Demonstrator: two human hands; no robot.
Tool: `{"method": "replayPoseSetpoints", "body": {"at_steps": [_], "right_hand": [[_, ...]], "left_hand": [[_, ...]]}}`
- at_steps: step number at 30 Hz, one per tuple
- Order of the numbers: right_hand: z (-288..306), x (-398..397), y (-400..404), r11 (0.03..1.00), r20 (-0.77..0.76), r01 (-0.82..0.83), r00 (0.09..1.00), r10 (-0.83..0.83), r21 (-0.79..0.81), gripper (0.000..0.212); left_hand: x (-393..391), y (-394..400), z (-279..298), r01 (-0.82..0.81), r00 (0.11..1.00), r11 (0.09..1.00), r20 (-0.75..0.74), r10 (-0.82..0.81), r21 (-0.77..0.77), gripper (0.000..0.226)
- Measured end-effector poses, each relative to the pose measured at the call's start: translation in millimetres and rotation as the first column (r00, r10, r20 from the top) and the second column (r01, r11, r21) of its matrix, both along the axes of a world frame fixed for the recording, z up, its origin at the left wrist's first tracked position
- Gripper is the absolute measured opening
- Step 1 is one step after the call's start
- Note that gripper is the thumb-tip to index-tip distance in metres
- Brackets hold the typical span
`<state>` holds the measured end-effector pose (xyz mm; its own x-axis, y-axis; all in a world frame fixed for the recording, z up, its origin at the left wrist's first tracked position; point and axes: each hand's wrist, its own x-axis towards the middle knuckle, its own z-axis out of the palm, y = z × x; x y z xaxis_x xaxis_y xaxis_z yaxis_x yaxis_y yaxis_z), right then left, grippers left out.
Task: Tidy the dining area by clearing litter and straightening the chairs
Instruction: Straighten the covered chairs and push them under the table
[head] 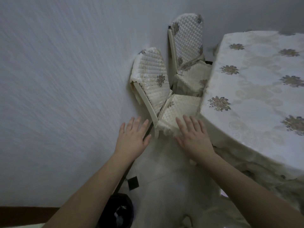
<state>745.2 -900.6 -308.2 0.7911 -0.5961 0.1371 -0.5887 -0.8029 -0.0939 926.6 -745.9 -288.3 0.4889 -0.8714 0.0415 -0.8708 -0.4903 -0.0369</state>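
— Between the pale textured wall (57, 79) and the round table with its cream flower-patterned cloth (256, 83), what do I log first?

— Item one: near chair in a quilted cream cover with a grey flower motif (179, 109), seat pointing towards the table, backrest leaning against the wall side. Item two: a second chair in the same quilted cream cover (189, 45), just beyond the first, also tucked beside the table.

— And my hands?

— Left hand (133, 139): fingers straight and spread, palm down, holding nothing; it hovers beside the near chair's cream frame, and I cannot tell whether it touches it. Right hand (194, 137): fingers straight and together, palm down, at the front edge of the near chair's seat cover; contact looks likely but I cannot confirm it. Nothing gripped by either.

— Floor items?

— Black round bin with pale scraps inside (120, 211), low by the wall, under my left forearm. Small dark square on the pale floor tiles (133, 182), near the bin.
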Motion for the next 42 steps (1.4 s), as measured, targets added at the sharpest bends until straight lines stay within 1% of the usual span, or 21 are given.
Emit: {"method": "replayPoseSetpoints", "body": {"at_steps": [5, 10, 13, 15, 19, 22, 25, 28, 30, 33, 36, 42], "right_hand": [[-1.9, 53.1, -19.1, 0.999, -0.013, -0.030, 0.999, 0.030, 0.017, 0.062], [-0.8, 118.6, -36.3, 0.999, -0.011, -0.042, 0.999, 0.042, -0.018, 0.059], [6.6, 158.2, -45.7, 0.998, -0.005, -0.038, 0.999, 0.038, -0.044, 0.056], [10.7, 179.8, -51.1, 0.998, -0.016, -0.036, 0.999, 0.035, -0.048, 0.055], [7.7, 207.1, -58.7, 1.000, -0.016, 0.015, 1.000, -0.015, -0.009, 0.058], [4.1, 216.8, -69.8, 0.999, -0.046, 0.041, 0.998, -0.040, 0.016, 0.061], [6.0, 228.8, -90.7, 0.999, -0.049, 0.049, 0.998, -0.050, -0.015, 0.065], [8.8, 243.6, -118.3, 0.997, -0.045, 0.058, 0.997, -0.060, -0.044, 0.066], [8.4, 256.5, -138.9, 0.997, -0.041, 0.052, 0.998, -0.055, -0.058, 0.067], [7.1, 281.7, -172.9, 0.998, -0.028, 0.022, 0.999, -0.024, -0.054, 0.067], [7.8, 310.8, -207.8, 1.000, -0.020, -0.026, 0.999, 0.025, -0.011, 0.068], [12.4, 361.0, -279.2, 0.992, 0.009, -0.125, 0.992, 0.126, -0.020, 0.067]], "left_hand": [[48.2, -10.9, -4.3, -0.024, 1.000, 1.000, -0.006, 0.024, -0.013, 0.068], [110.0, -31.2, 1.3, -0.035, 0.999, 0.999, -0.021, 0.034, -0.041, 0.072], [149.3, -53.2, 8.4, -0.050, 0.998, 0.998, -0.035, 0.049, -0.049, 0.058], [173.2, -69.9, 14.1, -0.040, 0.998, 0.998, -0.048, 0.038, -0.044, 0.054], [211.9, -93.8, 20.3, 0.038, 0.999, 0.997, 0.009, -0.038, -0.069, 0.057], [233.6, -109.3, 18.6, 0.065, 0.998, 0.994, 0.019, -0.063, -0.083, 0.059], [257.2, -127.2, 17.0, 0.029, 0.998, 0.997, 0.059, -0.025, -0.067, 0.059], [280.1, -147.3, 19.2, -0.033, 0.994, 0.992, 0.099, 0.045, -0.120, 0.057], [293.6, -164.7, 18.3, -0.043, 0.992, 0.989, 0.109, 0.059, -0.142, 0.056], [308.9, -196.0, 17.3, -0.047, 0.990, 0.992, 0.127, 0.062, -0.117, 0.059], [316.3, -226.3, 15.1, -0.081, 0.989, 0.995, 0.120, 0.088, -0.060, 0.062], [321.1, -273.5, 1.4, -0.144, 0.985, 0.989, 0.106, 0.140, 0.038, 0.067]]}}
